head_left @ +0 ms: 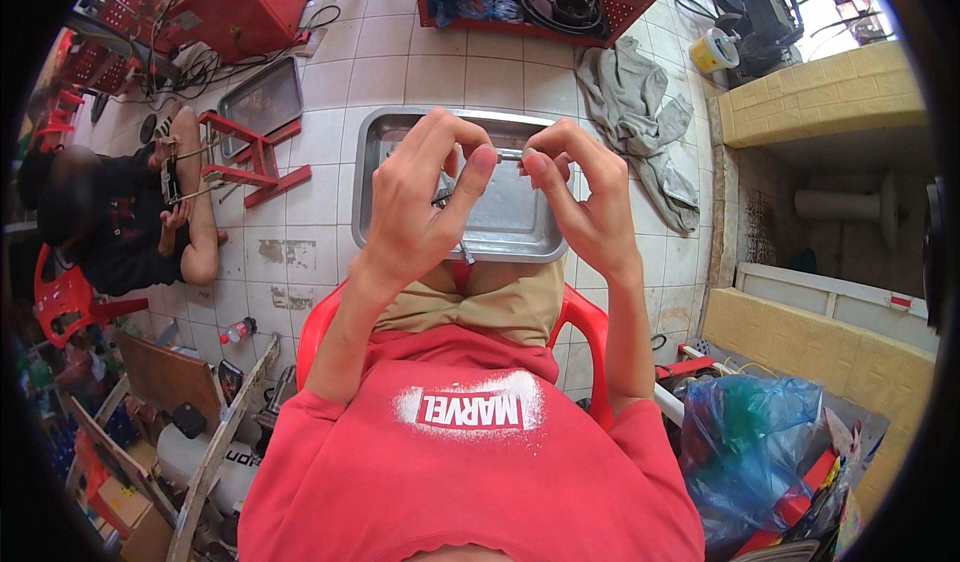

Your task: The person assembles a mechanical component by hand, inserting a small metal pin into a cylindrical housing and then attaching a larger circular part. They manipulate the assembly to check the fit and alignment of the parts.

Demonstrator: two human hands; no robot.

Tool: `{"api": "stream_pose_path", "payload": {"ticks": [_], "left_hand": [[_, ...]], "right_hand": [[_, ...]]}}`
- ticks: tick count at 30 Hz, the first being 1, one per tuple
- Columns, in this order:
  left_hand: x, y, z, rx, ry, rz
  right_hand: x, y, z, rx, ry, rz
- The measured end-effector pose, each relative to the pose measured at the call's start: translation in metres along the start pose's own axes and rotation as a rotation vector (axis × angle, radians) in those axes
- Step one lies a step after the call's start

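A short, thin metal rod (510,155), perhaps a bolt, spans the gap between my two hands. My left hand (425,197) pinches one end between thumb and fingers, and my right hand (592,197) closes on the other end. Both hands are held above a grey metal tray (520,217) in front of my lap. Inside the tray, partly covered by my left hand, lie small metal parts (440,200). Another slim metal piece (467,252) rests at the tray's near edge. What my fingertips cover at the rod's ends cannot be made out.
At the left, another person (110,222) sits low beside a red metal stand (260,167) and a second tray (262,97). A grey cloth (635,112) lies on the tiled floor. A red tool cart (510,2) stands ahead; a blue plastic bag (750,452) sits at lower right.
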State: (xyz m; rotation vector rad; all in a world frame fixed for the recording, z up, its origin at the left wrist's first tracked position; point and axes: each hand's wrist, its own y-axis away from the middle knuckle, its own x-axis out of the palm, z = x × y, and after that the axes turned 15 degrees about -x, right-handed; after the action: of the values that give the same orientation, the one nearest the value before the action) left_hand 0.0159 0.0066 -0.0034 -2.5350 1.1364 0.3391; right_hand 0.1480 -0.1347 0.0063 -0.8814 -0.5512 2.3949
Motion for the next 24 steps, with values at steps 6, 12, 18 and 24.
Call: {"api": "stream_pose_path", "payload": {"ticks": [6,12,18,24], "left_hand": [[-0.001,-0.001,0.0,-0.064,0.081,0.074],[-0.005,-0.001,-0.009,-0.064,0.151,-0.021],[-0.004,-0.003,0.008,-0.038,0.178,0.122],[-0.01,-0.004,0.002,-0.032,0.159,0.084]], "right_hand": [[0.002,-0.001,0.001,-0.006,0.024,-0.04],[0.006,0.003,-0.003,0.047,-0.057,-0.104],[0.005,0.002,-0.001,0.02,-0.055,-0.079],[0.005,0.003,-0.004,0.012,-0.086,-0.092]]}}
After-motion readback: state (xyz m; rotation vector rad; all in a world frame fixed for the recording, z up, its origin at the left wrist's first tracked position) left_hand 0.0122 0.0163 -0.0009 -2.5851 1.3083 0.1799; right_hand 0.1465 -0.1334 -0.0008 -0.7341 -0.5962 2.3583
